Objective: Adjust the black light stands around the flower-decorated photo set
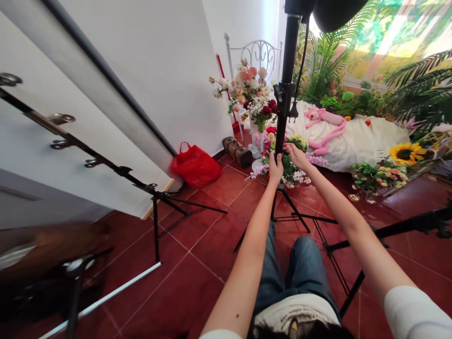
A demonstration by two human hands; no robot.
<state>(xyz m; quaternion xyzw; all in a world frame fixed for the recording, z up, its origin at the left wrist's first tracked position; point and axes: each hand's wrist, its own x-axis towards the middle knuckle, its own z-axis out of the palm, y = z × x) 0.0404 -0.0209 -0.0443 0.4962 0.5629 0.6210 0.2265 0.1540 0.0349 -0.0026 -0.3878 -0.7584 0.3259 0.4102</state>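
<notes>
A black light stand stands upright in front of me, its tripod legs spread on the floor. My left hand is wrapped around the lower part of its pole. Just right of the pole, my right hand has its fingers curled together close against it; what they pinch, if anything, is too small to make out. Above my hands a black cord with a plug dangles beside the pole. At the top edge is part of a dark lamp head.
Other black stands are at the left and the right. A red bag lies by the wall. Behind the pole are flower bouquets, a pink plush toy on white cloth, and a sunflower. A white rod crosses the floor.
</notes>
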